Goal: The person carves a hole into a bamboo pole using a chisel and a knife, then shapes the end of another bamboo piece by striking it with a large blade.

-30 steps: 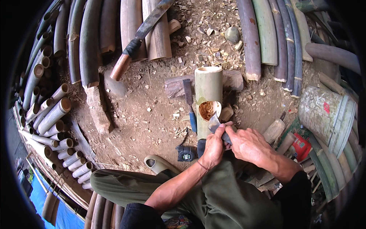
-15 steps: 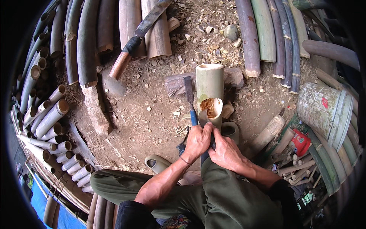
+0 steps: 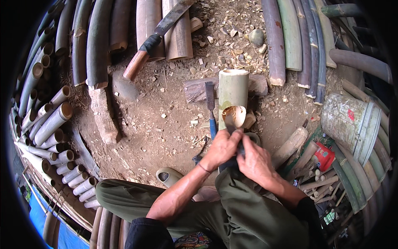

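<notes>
Machete (image 3: pixel 156 39) across bamboo poles (image 3: pixel 179 43); stained bucket (image 3: pixel 346 122) at right.

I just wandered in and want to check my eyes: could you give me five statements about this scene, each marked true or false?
1. The left hand and right hand both hold the knife. True.
2. The blade is at the top rim of the bamboo tube. False: it is at the hole in the tube's side.
3. The chisel with the blue handle is left of the tube. True.
4. The bucket is left of the hands. False: it is to their right.
5. The machete has a green handle. False: its handle is brown.
</notes>
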A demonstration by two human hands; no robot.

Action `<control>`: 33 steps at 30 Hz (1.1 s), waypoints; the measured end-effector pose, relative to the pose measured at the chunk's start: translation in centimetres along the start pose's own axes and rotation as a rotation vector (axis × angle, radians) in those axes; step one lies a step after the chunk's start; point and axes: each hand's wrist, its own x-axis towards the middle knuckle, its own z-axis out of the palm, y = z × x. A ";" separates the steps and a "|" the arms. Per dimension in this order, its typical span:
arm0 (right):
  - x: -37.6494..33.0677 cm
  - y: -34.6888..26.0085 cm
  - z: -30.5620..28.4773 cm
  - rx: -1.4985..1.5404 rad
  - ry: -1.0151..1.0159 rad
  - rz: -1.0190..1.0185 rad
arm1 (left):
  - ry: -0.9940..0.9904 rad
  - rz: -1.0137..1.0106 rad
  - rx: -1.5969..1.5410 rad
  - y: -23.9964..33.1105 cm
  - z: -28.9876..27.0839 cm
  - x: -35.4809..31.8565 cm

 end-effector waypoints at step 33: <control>-5.6 13.9 -4.7 0.155 0.380 -0.017 | 0.237 0.283 0.448 -4.8 -4.2 -1.9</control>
